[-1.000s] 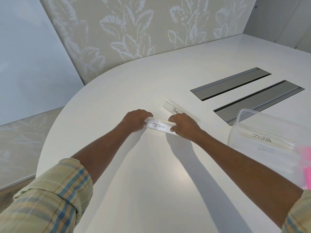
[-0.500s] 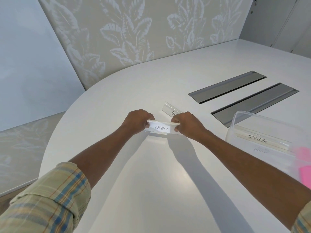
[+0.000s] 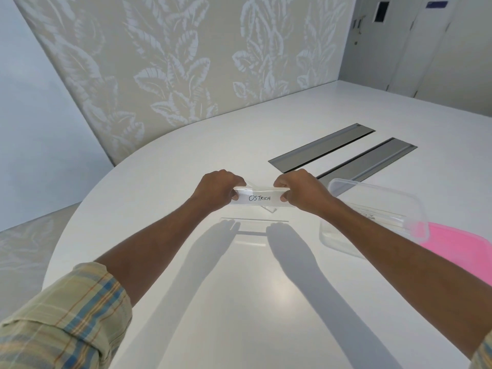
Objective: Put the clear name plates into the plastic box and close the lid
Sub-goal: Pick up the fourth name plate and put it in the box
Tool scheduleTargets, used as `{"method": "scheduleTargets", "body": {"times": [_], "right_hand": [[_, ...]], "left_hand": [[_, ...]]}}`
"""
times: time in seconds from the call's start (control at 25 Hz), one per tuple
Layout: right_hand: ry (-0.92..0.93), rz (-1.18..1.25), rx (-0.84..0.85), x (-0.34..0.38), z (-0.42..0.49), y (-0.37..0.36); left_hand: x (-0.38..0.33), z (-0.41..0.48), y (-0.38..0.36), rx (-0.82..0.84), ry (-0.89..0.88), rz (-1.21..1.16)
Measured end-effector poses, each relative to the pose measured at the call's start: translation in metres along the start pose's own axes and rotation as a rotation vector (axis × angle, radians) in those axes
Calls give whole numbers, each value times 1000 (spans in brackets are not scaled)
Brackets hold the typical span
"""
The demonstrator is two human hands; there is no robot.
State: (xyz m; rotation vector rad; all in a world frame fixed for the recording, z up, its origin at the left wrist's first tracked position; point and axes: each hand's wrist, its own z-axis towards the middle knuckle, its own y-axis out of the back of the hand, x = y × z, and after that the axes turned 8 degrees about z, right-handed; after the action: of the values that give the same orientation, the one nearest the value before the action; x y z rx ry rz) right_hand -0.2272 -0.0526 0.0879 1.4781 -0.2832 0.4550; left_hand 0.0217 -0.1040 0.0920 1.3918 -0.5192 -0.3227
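A clear name plate (image 3: 259, 198) reading OSTRICH hangs level above the white table (image 3: 239, 302), casting a shadow below it. My left hand (image 3: 217, 190) pinches its left end and my right hand (image 3: 300, 191) pinches its right end. A second clear plate (image 3: 269, 209) lies on the table behind it, mostly hidden; only a corner shows. The clear plastic box (image 3: 372, 198) stands open to the right with name plates inside, partly hidden by my right forearm. Its pink lid (image 3: 463, 251) lies flat on the table just right of the box.
Two long grey metal cable flaps (image 3: 319, 147) are set into the table beyond my hands. A leaf-patterned wall panel (image 3: 186, 62) runs behind the table's rounded far edge. White doors (image 3: 426, 43) stand at the far right.
Both hands have lifted the OSTRICH plate off the table and levelled it. The second plate is now mostly hidden behind it. The pink lid has come into view.
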Motion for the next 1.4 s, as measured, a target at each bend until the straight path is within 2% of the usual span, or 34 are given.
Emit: {"method": "scheduleTargets", "body": {"times": [0.4,0.8,1.12,1.4], "right_hand": [[-96,-14,-107,-78,-62,71],[-206,-58,-158,-162,-98,104],[-284,-94,-105,-208,-100,101],[-304,-126,-72,-234,-92,100]], "left_hand": [[-102,44,27,-111,-131,-60],[-192,89,29,-158,-241,-102],[-232,118,12,-145,-264,-132],[-254,142,5,-36,-267,-137]]}}
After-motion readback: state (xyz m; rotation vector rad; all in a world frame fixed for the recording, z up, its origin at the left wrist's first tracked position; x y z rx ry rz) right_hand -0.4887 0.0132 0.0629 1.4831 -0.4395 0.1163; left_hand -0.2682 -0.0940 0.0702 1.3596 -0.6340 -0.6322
